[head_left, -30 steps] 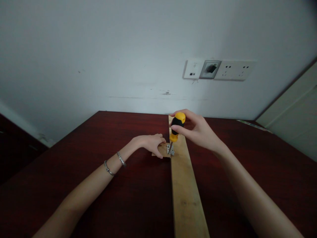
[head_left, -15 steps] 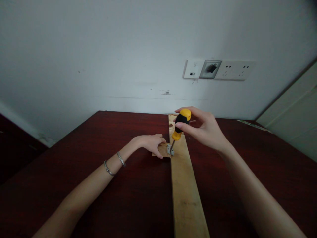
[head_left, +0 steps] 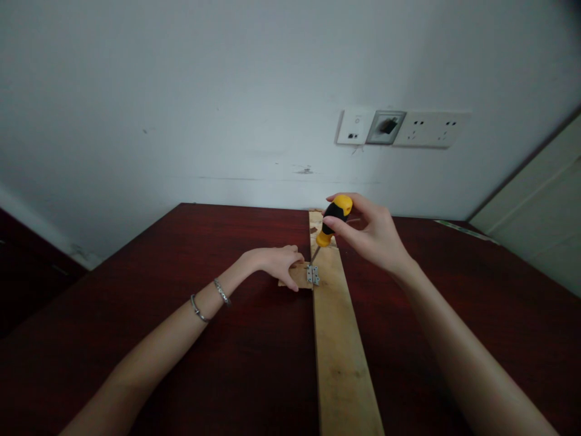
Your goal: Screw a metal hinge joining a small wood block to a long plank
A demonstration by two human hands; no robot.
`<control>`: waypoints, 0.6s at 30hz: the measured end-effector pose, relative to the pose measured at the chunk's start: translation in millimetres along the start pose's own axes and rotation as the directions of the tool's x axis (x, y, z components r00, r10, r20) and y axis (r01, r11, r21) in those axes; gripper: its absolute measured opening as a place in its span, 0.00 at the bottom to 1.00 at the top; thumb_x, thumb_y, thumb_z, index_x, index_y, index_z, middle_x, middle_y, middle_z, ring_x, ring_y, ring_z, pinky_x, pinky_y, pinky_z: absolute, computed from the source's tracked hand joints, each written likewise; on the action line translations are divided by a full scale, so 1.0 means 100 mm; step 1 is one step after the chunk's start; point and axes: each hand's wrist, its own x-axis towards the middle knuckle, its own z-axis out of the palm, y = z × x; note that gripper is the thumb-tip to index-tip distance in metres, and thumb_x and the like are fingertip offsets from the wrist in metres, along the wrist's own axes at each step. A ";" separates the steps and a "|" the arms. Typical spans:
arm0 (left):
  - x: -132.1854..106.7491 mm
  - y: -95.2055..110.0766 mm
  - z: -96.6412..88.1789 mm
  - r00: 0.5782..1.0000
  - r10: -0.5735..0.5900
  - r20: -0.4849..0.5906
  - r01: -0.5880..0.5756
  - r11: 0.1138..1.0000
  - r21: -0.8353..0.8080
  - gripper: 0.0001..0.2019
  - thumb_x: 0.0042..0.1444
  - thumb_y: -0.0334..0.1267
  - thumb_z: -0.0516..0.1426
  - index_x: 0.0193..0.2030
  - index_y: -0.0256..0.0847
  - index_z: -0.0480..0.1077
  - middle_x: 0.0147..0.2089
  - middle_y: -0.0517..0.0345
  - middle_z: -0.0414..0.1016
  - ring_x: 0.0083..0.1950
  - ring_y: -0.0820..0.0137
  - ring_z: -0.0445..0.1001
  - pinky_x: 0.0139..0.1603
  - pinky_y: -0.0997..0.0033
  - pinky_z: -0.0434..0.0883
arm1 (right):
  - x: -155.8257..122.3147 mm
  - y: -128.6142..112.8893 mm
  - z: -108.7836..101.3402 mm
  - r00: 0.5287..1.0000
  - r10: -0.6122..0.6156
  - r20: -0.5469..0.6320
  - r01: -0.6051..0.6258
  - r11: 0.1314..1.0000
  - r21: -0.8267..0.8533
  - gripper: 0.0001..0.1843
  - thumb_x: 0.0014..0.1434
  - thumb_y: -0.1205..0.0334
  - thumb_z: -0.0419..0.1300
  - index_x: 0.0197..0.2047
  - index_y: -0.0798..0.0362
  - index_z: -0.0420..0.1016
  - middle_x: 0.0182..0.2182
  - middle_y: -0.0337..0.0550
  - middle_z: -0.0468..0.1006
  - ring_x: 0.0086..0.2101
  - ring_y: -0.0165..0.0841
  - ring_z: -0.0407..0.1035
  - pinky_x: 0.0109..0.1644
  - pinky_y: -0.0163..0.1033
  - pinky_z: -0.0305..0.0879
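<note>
A: What's biggest in view?

B: Plain white wall (head_left: 181, 91) at the back, then the dark red-brown wooden counter (head_left: 204, 254) below it. On the counter lies a long pale wooden plank (head_left: 338, 339), right of centre, long axis running from the person straight out to the wall. Row of white wall sockets (head_left: 402, 128) higher up.

A: And the hands?

B: The person's left hand (head_left: 272, 261), two thin silver bracelets (head_left: 209, 300) on the wrist, is pressed down w/ fingers curled on a small pale wood block (head_left: 297, 277). The block butts vs. the plank's left edge. The right hand (head_left: 370, 233) hangs over the plank's far end, fingertips pinching a yellow-and-black screwdriver (head_left: 333, 219) by the handle.

A: Small stuff?

B: A small silver metal hinge (head_left: 313, 275) sits across the seam btw. block and plank, just right of the left fingertips. The screwdriver's tilted, handle up and to the right, shaft slanting down-left. Its tip is just over the hinge's far end. Touching or not, can't tell.

A: So the hinge vs. the hands?

B: It's below and left of the right hand, toward the person. The left hand's the nearer one, right beside it, but the right hand has the tool.
</note>
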 end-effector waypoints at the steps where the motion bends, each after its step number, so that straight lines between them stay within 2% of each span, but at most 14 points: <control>1: 0.00 0.00 0.00 1.000 -0.001 -0.002 0.001 1.000 0.004 0.35 0.39 0.58 0.59 0.52 0.40 0.63 0.48 0.51 0.60 0.45 0.63 0.64 0.43 0.67 0.65 | 0.00 0.00 0.00 1.000 0.000 0.001 0.000 1.000 -0.001 0.17 0.53 0.53 0.60 0.44 0.52 0.71 0.34 0.40 0.73 0.33 0.31 0.69 0.32 0.35 0.71; 7: 0.00 0.01 0.00 1.000 -0.017 0.008 0.017 1.000 0.004 0.37 0.39 0.59 0.59 0.54 0.40 0.61 0.49 0.50 0.60 0.45 0.61 0.64 0.44 0.65 0.65 | -0.01 -0.01 0.01 1.000 0.016 0.016 -0.016 1.000 -0.003 0.17 0.54 0.52 0.60 0.44 0.52 0.71 0.34 0.40 0.73 0.32 0.30 0.69 0.32 0.35 0.71; 13: 0.00 0.01 0.00 1.000 -0.003 0.008 0.003 1.000 0.011 0.35 0.39 0.59 0.59 0.52 0.40 0.63 0.49 0.51 0.61 0.45 0.61 0.63 0.44 0.66 0.64 | -0.01 -0.04 -0.08 0.999 0.020 -0.049 -0.019 1.000 0.006 0.16 0.53 0.53 0.61 0.43 0.53 0.72 0.34 0.42 0.73 0.32 0.32 0.69 0.30 0.35 0.70; 18: 0.01 -0.01 0.00 1.000 0.004 0.009 -0.004 1.000 0.024 0.37 0.39 0.60 0.59 0.53 0.40 0.62 0.49 0.51 0.60 0.45 0.61 0.63 0.44 0.67 0.64 | -0.01 -0.05 -0.15 1.000 0.016 0.012 -0.016 1.000 -0.001 0.15 0.53 0.53 0.61 0.40 0.53 0.73 0.31 0.42 0.73 0.30 0.31 0.68 0.28 0.34 0.69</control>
